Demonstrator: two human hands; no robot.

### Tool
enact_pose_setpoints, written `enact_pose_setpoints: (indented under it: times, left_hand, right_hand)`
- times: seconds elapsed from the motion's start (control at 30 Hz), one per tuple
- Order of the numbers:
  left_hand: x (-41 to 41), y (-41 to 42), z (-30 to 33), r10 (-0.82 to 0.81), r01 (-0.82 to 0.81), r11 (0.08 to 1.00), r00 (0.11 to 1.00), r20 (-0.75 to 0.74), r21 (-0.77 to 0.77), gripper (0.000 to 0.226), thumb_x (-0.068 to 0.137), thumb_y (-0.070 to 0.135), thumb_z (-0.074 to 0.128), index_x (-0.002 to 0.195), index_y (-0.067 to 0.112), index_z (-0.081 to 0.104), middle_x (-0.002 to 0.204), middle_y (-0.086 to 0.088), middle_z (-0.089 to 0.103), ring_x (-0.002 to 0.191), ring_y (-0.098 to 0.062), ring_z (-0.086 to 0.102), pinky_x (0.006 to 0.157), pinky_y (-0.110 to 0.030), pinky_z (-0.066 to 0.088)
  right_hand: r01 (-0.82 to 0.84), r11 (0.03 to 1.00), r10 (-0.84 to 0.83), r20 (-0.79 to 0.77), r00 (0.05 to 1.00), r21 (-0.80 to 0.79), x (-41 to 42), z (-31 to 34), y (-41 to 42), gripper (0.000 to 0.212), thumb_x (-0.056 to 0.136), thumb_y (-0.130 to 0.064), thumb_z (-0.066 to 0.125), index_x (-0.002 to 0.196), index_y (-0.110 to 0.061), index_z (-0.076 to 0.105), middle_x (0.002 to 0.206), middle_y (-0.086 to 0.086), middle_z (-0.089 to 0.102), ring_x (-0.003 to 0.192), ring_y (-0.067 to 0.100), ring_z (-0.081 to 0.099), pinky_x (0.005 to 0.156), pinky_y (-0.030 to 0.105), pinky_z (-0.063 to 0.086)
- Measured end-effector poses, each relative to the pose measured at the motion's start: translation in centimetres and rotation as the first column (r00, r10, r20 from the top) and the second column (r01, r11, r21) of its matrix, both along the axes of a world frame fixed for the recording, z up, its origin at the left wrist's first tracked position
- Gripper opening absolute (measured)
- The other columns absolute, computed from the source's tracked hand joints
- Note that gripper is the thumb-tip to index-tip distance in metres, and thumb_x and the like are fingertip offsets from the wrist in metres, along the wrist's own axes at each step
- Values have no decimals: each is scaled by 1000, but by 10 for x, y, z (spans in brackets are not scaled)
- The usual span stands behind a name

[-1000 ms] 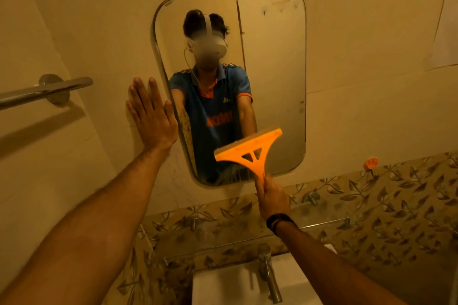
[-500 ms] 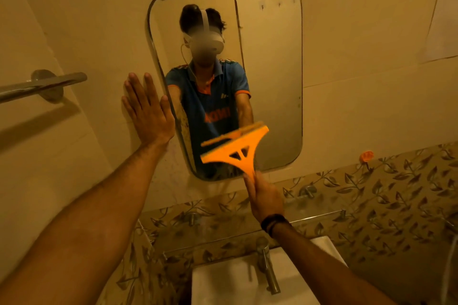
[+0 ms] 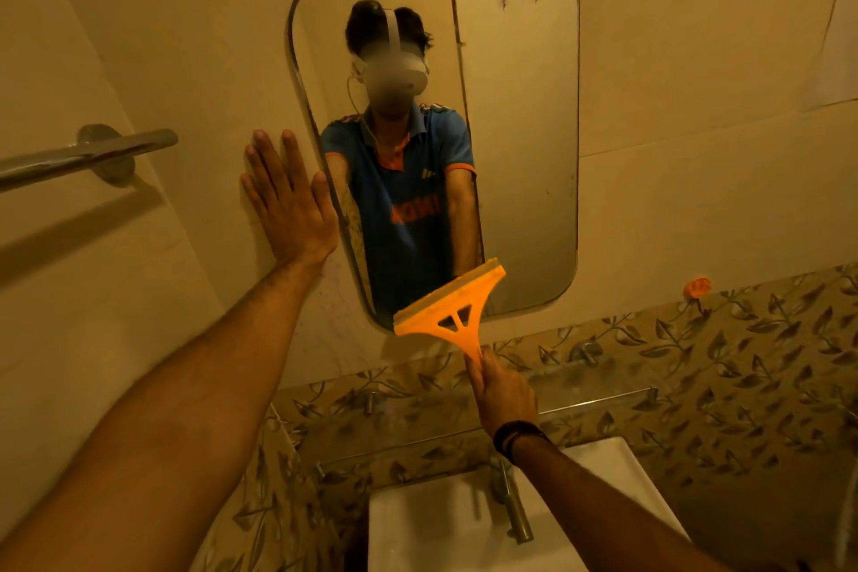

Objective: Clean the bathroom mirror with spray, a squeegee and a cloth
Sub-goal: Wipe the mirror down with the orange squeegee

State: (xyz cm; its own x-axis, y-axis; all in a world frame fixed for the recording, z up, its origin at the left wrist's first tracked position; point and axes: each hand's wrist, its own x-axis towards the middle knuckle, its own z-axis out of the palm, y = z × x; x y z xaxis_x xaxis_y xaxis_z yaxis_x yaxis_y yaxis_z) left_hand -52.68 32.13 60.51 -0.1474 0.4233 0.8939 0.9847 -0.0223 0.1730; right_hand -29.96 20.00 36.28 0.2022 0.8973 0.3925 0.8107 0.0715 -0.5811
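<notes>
One mirror (image 3: 515,130), one orange squeegee (image 3: 452,309) gripped by right hand (image 3: 503,392), left hand (image 3: 290,200) flat, released

**Bathroom, warm dim light**

Walls: plain cream tiles (image 3: 696,84) up top, band of leaf-pattern tiles (image 3: 743,362) below. Chrome towel bar (image 3: 88,156) on the left wall, casting a hard shadow beneath it. Glass shelf (image 3: 580,390) on metal brackets runs along the patterned band. White basin (image 3: 441,525) under it, with a chrome tap (image 3: 510,502). Small orange hook (image 3: 697,287) stuck on the wall at right, at the top edge of the leaf band. Yellowish cast over everything.
</notes>
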Motion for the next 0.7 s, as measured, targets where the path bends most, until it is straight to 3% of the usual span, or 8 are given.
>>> enact_pose_setpoints:
  times: [0.07,0.2,0.27,0.33,0.43,0.53,0.7]
  left_hand:
    - [0,-1,0,-4,4,1000,1000,3,4,62,106,47,11,160,19,2,168,-16,5,155,-33,4,125,-52,4]
    - [1,-4,0,3,-3,1000,1000,5,-11,62,105,47,9,160,20,1,168,-16,5,155,-32,4,125,-51,5]
    - [2,-6,1,-5,5,1000,1000,8,-27,62,105,46,8,160,19,1,168,-16,4,155,-32,3,125,-52,5]
    - [2,-8,0,-12,13,999,1000,1,-44,62,105,46,10,160,19,-1,168,-16,2,155,-33,1,125,-52,4]
    - [0,-10,3,-35,36,997,999,10,-71,63,106,44,17,160,18,0,168,-16,0,155,-33,0,125,-53,5]
    - [-2,-15,4,-72,72,993,997,-2,-93,65,105,43,23,160,19,-2,168,-16,-3,155,-33,-2,125,-53,4]
    - [-4,-24,23,-181,182,982,983,15,-50,65,105,36,29,161,21,0,168,-12,-2,156,-29,-2,126,-50,3]
  right_hand:
    - [-5,1000,5,6,1000,-3,2,-11,0,75,84,-72,-4,106,-24,49,72,0,59,64,22,60,57,38,51]
    - [15,999,-12,54,998,-50,10,-10,-11,44,98,-55,22,105,-22,49,73,-2,55,64,21,57,52,31,39]
    - [27,999,-28,50,998,20,12,-6,-17,54,93,-61,15,103,-22,51,69,-4,53,59,19,54,50,30,37]
    - [26,994,-18,-72,997,108,11,9,-18,58,91,-66,16,98,-22,53,64,-5,52,54,15,51,46,28,34]
    - [20,967,37,-218,975,253,13,50,-11,54,92,-66,24,91,-20,53,58,-4,50,47,12,45,41,25,29]
    - [9,931,88,-249,964,365,22,101,-2,58,91,-69,21,93,-20,52,60,-5,51,48,12,49,42,26,36]
    - [67,900,33,-220,975,431,35,183,16,60,95,-63,27,120,-16,54,68,-2,56,53,14,50,44,22,29]
